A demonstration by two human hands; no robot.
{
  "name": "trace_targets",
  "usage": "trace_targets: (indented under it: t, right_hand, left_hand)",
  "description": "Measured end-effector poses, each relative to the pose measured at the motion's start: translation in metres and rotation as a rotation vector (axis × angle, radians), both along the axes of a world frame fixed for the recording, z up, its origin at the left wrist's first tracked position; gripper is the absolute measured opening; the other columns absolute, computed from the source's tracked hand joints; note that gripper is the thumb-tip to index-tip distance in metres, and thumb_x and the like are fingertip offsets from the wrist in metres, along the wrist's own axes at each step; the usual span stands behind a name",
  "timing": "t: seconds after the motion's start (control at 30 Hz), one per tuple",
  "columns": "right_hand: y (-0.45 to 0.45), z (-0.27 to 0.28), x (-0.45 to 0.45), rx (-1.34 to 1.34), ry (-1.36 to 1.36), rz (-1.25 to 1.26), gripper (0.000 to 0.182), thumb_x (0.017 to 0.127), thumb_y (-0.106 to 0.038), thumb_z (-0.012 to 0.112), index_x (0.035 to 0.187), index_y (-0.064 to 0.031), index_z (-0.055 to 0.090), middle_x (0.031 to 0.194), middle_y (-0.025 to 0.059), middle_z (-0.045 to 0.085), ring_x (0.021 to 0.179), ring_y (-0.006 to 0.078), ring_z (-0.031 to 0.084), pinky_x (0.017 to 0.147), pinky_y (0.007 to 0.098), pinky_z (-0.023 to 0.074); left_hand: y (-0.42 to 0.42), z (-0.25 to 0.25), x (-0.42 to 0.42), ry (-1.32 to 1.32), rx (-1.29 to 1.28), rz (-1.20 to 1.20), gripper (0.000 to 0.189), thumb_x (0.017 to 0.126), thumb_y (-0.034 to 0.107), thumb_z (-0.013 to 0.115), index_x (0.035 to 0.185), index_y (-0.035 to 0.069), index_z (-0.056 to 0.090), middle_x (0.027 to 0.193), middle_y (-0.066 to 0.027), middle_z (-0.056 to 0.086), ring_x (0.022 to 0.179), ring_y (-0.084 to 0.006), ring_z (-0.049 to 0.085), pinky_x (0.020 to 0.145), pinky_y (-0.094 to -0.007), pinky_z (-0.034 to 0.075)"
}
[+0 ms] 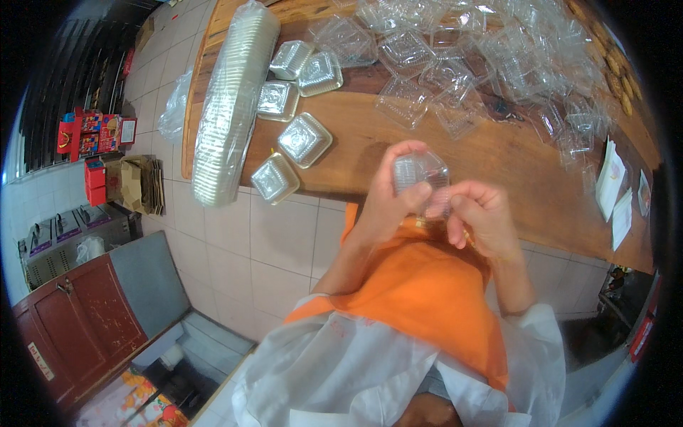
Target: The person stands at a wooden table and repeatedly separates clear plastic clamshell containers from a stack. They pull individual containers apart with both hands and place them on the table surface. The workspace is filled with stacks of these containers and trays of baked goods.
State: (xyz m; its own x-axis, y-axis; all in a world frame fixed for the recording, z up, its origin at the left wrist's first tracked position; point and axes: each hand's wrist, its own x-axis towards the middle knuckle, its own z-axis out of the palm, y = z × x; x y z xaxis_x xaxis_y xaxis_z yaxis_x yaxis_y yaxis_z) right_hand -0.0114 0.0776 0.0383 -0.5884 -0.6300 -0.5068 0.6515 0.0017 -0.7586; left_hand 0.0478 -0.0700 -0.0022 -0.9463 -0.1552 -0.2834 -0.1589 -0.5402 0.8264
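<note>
A small clear plastic clamshell box [421, 173] is between my hands, above the near edge of the wooden table [352, 123]. My left hand [392, 195] wraps around its left side, with the thumb across the front. At the right edge of the box, my right hand [480, 213] pinches with thumb and forefinger; the other fingers curl below. Something small and yellowish shows by the right fingers, too blurred to name. Left of my hands stand several square plastic boxes [304, 140] with silvery tops.
A long plastic sleeve of nested trays [229, 107] lies along the table's left side. Loose clear clamshells [405, 101] pile up across the back and right. White paper packets [611, 181] lie at the right edge. Flattened cardboard [141, 184] and red boxes [96, 133] are at the left wall.
</note>
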Motion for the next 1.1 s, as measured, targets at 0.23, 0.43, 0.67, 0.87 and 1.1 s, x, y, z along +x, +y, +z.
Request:
trace_targets:
  t: [0.23,0.43,0.67,0.87,1.1]
  right_hand:
    - [0.002,-0.004,0.0,0.003,0.029,0.039,0.019,0.083,-0.002,0.042,0.085,0.0019,0.06,0.051,0.0038,0.052,0.038,0.0061,0.045,0.035,0.018,0.0352]
    - [0.005,-0.011,0.0,0.063,0.074,0.077,0.016,0.082,-0.002,0.043,0.084,0.0008,0.059,0.049,0.0011,0.05,0.038,0.0045,0.044,0.036,0.0173,0.0345]
    - [0.004,-0.005,0.003,0.123,0.253,0.093,0.012,0.08,-0.001,0.047,0.086,-0.0003,0.057,0.057,0.0001,0.053,0.045,0.0039,0.05,0.039,0.0162,0.037]
    - [0.01,-0.007,-0.002,0.11,0.205,0.208,0.008,0.077,0.0,0.047,0.079,-0.0011,0.055,0.058,-0.0005,0.053,0.046,0.0036,0.05,0.04,0.0159,0.0369]
    - [0.011,-0.02,-0.005,0.14,0.266,0.08,0.005,0.072,0.001,0.048,0.072,-0.0031,0.052,0.061,-0.0006,0.054,0.051,0.0043,0.049,0.045,0.0196,0.0374]
  left_hand:
    - [0.003,-0.004,0.0,0.017,0.097,0.007,0.06,0.065,0.023,0.067,0.115,0.006,0.036,0.113,-0.0103,0.043,0.097,-0.0226,0.051,0.08,-0.0353,0.047]
    - [0.006,-0.005,0.001,0.047,0.092,-0.015,0.057,0.067,0.02,0.064,0.115,0.006,0.036,0.114,-0.0102,0.043,0.097,-0.0219,0.051,0.08,-0.0347,0.047]
    - [0.004,-0.004,0.002,0.03,-0.056,-0.026,0.047,0.071,0.01,0.055,0.115,0.005,0.037,0.11,-0.0093,0.046,0.093,-0.0171,0.052,0.079,-0.0304,0.046]
    - [0.004,-0.004,0.008,0.053,-0.122,-0.129,0.048,0.07,0.006,0.052,0.116,0.005,0.037,0.102,-0.0064,0.051,0.089,-0.0133,0.052,0.077,-0.0274,0.044]
    - [0.003,0.0,0.002,0.005,-0.536,-0.073,0.051,0.068,0.004,0.058,0.116,0.007,0.039,0.108,-0.0064,0.048,0.095,-0.0146,0.049,0.082,-0.0282,0.041]
